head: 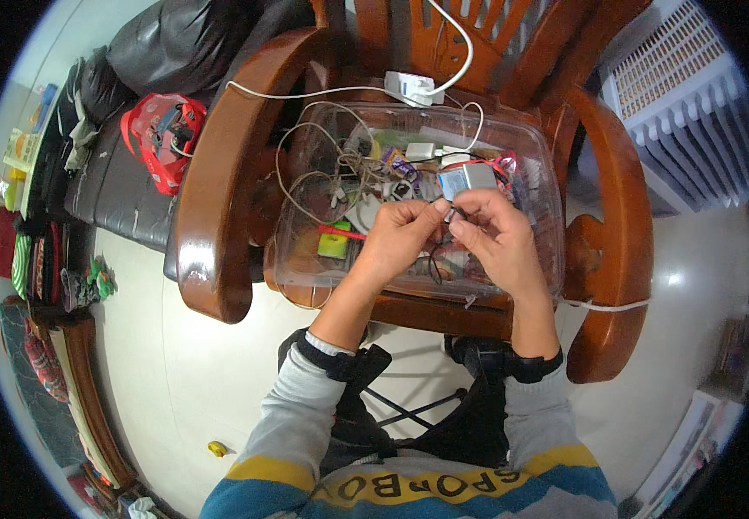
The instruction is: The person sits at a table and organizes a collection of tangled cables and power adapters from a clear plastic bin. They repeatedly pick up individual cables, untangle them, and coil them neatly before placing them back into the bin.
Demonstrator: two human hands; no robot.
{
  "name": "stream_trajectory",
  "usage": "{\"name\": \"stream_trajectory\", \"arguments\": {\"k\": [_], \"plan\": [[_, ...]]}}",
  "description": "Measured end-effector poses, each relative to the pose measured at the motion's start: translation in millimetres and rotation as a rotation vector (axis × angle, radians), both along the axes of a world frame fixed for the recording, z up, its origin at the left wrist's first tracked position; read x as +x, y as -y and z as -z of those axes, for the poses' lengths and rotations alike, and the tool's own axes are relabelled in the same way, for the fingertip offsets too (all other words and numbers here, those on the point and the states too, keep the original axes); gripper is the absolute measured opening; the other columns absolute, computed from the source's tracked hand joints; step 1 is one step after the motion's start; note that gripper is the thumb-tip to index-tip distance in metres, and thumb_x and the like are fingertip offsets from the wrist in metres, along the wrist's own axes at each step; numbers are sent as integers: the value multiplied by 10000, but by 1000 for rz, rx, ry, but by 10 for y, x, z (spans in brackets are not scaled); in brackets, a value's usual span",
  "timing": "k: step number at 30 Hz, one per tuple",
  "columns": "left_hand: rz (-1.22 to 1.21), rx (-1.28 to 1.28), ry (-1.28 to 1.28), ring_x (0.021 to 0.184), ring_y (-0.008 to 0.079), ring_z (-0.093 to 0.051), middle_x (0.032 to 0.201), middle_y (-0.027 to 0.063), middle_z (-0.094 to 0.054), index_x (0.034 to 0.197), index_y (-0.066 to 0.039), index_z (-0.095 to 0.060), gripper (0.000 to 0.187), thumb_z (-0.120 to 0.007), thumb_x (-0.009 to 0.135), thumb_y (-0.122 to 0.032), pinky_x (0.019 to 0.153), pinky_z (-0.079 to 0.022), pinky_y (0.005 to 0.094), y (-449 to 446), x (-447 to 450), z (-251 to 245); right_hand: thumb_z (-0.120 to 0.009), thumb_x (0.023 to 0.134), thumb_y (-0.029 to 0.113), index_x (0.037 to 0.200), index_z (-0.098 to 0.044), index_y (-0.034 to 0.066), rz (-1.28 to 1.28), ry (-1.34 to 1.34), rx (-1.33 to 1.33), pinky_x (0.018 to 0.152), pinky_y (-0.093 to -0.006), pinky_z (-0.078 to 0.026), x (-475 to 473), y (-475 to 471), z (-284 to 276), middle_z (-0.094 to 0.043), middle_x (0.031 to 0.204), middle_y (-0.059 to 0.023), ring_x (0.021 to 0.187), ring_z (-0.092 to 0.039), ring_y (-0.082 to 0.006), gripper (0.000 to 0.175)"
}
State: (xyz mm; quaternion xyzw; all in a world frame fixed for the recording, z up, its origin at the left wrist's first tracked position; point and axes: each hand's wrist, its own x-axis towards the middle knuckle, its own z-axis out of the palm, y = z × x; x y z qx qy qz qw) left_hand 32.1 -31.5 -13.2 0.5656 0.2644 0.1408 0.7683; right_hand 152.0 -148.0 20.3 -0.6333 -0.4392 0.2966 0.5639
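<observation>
Both hands are raised over a clear plastic bin [416, 289] full of cables and small items. Between the fingertips of my left hand [395, 235] and my right hand [501, 240] is a small, thin black cord [436, 267]; its loose part dangles below them. Fingers cover most of what is pinched, so its end is hard to make out. Just beyond my right hand lie a white box-shaped adapter [479, 176] and a blue-and-white packet [453, 183]. A yellow-green box [333, 244] and a red stick-like item [342, 232] are left of my left wrist.
The bin rests on a wooden armchair [212, 214] with broad curved arms. Behind it sits a white power strip [413, 87] with a white cable. A red clear-sided bag [164, 139] lies on a black cushioned seat at left. At right stands a white heater [679, 110].
</observation>
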Motion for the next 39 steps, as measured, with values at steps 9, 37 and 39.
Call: {"name": "stream_trajectory", "arguments": {"k": [9, 37, 39], "plan": [[-185, -290, 53, 526, 82, -488, 592, 6, -548, 623, -49, -590, 386, -585, 910, -308, 459, -365, 219, -43, -22, 3, -718, 725, 21, 886, -627, 9, -35, 545, 116, 723, -311, -496, -14, -24, -65, -570, 1102, -110, 874, -602, -213, 185], [-372, 1025, 171, 961, 231, -554, 1051, 117, -562, 1020, -35, -603, 213, -609, 810, 4, 872, -435, 370, -89, -42, -190, -610, 884, 109, 843, -603, 16, 306, -456, 163, 503, -227, -432, 91, 49, -96, -525, 615, -2, 518, -477, -72, 102], [-286, 1292, 240, 895, 243, -573, 971, 119, -584, 1026, -37, -611, 254, -609, 780, 25, 875, -438, 401, 6, 35, -234, -623, 876, 96, 826, -606, 7, 198, -356, 19, 497, -207, -426, 22, 46, -108, -538, 628, 4, 529, -491, -58, 103]]}}
